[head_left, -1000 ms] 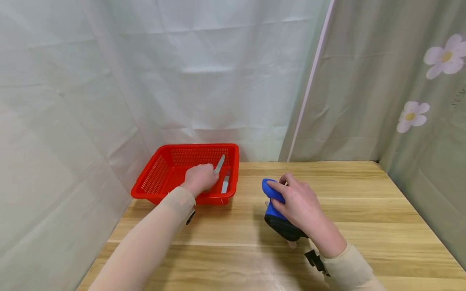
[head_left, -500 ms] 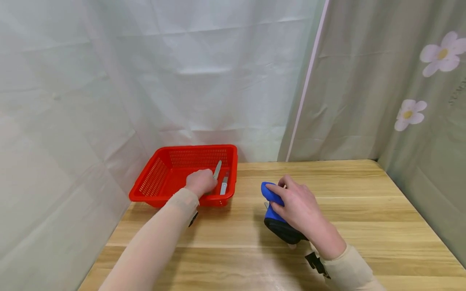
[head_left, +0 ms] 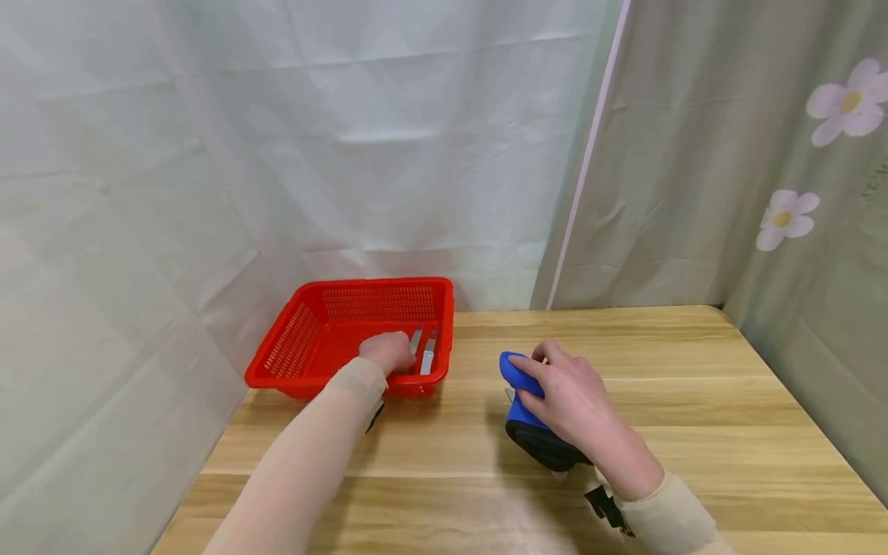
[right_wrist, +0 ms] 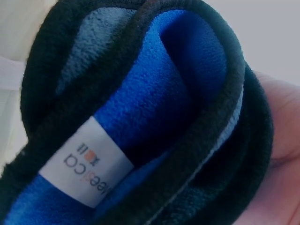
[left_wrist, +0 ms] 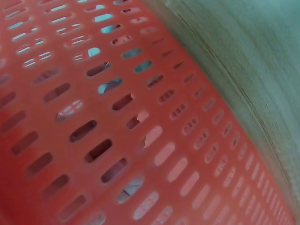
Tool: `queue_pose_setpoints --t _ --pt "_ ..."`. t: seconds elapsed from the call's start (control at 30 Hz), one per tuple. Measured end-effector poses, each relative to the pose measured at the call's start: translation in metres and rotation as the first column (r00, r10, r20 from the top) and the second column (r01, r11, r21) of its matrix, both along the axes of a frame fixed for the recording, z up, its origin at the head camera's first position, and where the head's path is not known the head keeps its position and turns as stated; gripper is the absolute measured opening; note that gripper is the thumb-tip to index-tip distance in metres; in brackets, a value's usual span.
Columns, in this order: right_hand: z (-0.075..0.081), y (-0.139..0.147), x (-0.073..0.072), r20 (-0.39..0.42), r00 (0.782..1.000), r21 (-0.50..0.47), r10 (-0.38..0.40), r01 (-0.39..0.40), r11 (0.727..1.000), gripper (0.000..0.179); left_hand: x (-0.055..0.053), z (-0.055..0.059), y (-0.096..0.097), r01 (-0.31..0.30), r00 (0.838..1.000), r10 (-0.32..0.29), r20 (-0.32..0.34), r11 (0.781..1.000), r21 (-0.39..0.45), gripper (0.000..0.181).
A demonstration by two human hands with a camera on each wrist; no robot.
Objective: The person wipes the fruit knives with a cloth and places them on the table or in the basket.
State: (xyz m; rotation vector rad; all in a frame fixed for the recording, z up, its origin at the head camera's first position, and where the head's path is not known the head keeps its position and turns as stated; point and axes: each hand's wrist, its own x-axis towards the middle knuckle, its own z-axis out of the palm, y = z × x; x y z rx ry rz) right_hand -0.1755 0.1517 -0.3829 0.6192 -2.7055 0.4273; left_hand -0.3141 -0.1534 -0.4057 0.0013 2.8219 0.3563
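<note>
In the head view my left hand (head_left: pixel 387 352) reaches down into a red plastic basket (head_left: pixel 277 378), back of the hand up and fingers mostly hidden. It grips a knife whose grey blade (head_left: pixel 415 341) sticks out past the knuckles, low in the basket. A second knife (head_left: pixel 428 356) lies to its right along the basket's side. The left wrist view is filled by the slotted basket wall (left_wrist: pixel 108 126). My right hand (head_left: pixel 570 393) holds a folded blue cloth (head_left: pixel 523 378) between thumb and fingers. Black edging and a white tag (right_wrist: pixel 86 161) show on the cloth.
A wooden table (head_left: pixel 694 432) lies under everything, with the basket at its back left. Pale curtains (head_left: pixel 416 154) hang close behind it and along both sides. A small grey edge (head_left: pixel 509 395) peeks out beside the blue cloth.
My left hand has gone down into the basket with the knife, and its blade has sunk from near the far rim to low inside. My right hand keeps the cloth nearly still.
</note>
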Motion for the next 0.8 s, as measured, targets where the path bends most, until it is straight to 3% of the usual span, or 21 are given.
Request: queue_pose_setpoints --t 0.57,0.8 --pt "-0.008 0.002 -0.002 0.035 0.999 -0.007 0.015 -0.014 1.000 0.050 -0.013 -0.016 0.003 -0.080 0.994 0.077 0.073 0.996 0.043 0.019" --pt "-0.009 0.004 -0.002 0.029 0.999 -0.005 0.014 -0.014 1.000 0.050 -0.012 -0.012 0.003 -0.043 0.997 0.043 0.072 0.999 -0.004 0.021"
